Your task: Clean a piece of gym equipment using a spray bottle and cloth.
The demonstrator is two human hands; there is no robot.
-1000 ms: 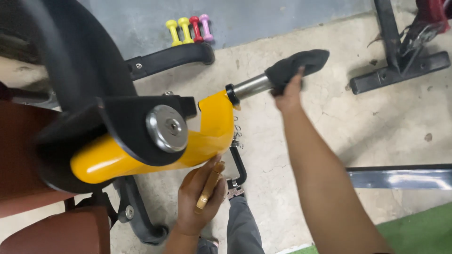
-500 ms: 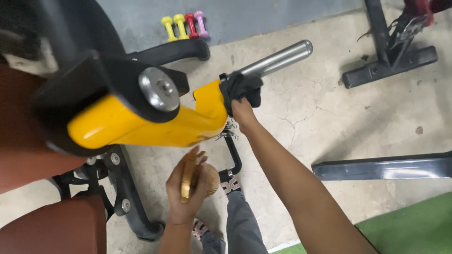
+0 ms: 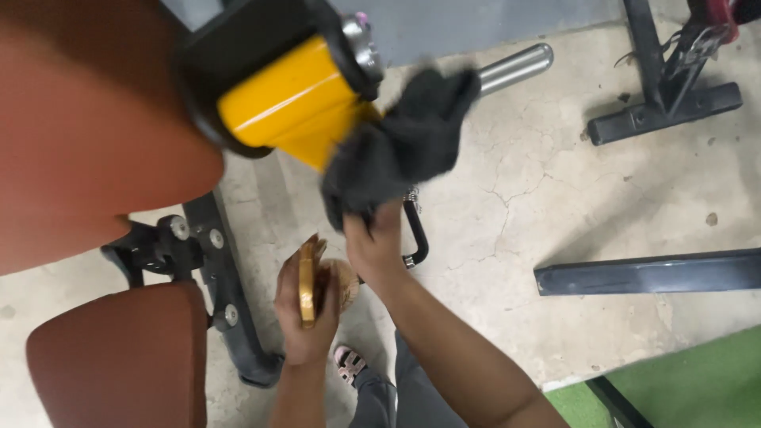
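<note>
Head view, from the left: a brown padded seat (image 3: 119, 357) and backrest pad (image 3: 87, 127) of a gym machine fill that side, with its black bolted base frame (image 3: 222, 285) on the concrete floor (image 3: 515, 198). The left hand (image 3: 305, 305) is curled around a flat tan wooden-looking object (image 3: 307, 281), held edge-up between thumb and fingers. Just beside it, the right hand (image 3: 372, 242) grips the lower end of a dark grey cloth (image 3: 400, 147), fingers closed on the bunched fabric; the cloth rises above the fingers and lies against the yellow machine arm (image 3: 285, 99) and the base of the chrome bar (image 3: 515, 67). Farther right, a black steel beam (image 3: 650, 273) lies on the floor.
</note>
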